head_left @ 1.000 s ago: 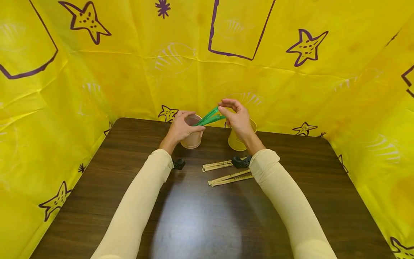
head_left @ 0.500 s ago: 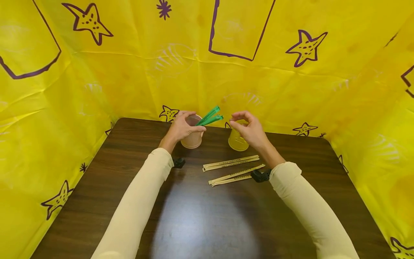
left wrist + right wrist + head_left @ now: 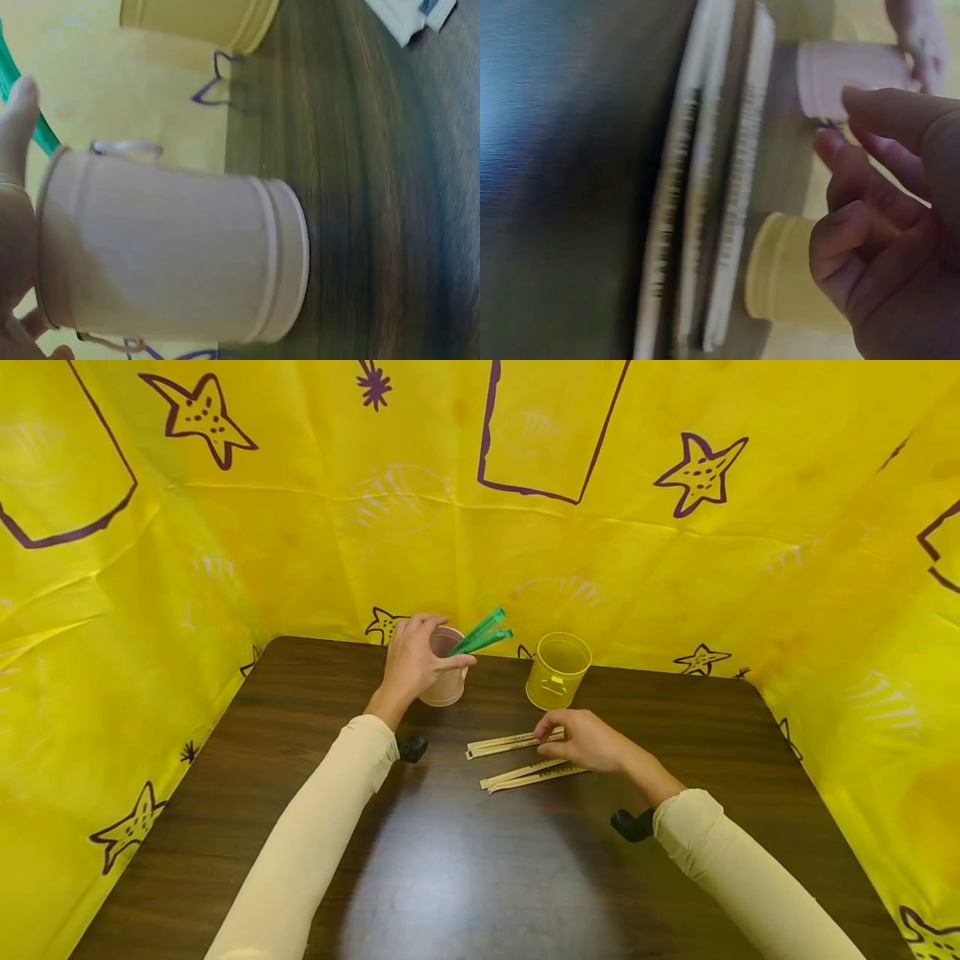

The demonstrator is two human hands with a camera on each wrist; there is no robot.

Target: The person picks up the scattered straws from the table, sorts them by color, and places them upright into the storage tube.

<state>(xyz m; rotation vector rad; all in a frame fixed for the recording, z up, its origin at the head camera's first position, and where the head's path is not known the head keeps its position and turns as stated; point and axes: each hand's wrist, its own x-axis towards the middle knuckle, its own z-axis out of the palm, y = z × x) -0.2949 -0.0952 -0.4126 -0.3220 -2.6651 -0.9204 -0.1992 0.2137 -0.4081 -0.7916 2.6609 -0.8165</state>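
My left hand (image 3: 411,662) grips a small pale pink pail (image 3: 444,688) at its rim, thumb on the near side and fingers behind. Two slim green printed stick packets (image 3: 491,638) lean out of the pail toward the right. In the left wrist view the pail's side (image 3: 172,255) and a small side handle show. My right hand (image 3: 588,742) hovers over several slim beige printed stick packets (image 3: 495,747) on the table. Its fingers are loosely curled, thumb and index finger apart, with nothing between them in the right wrist view. Those packets (image 3: 735,187) look blurred there.
A yellow pail (image 3: 538,681) with a small handle stands to the right of the pink one, near the back edge of the dark wooden table (image 3: 450,877). A yellow cloth (image 3: 420,552) with starfish drawings hangs close behind and around the table.
My right hand has let go of the green stick packets, moved right, then come down toward the beige packets. The left hand has kept its place at the pink pail.
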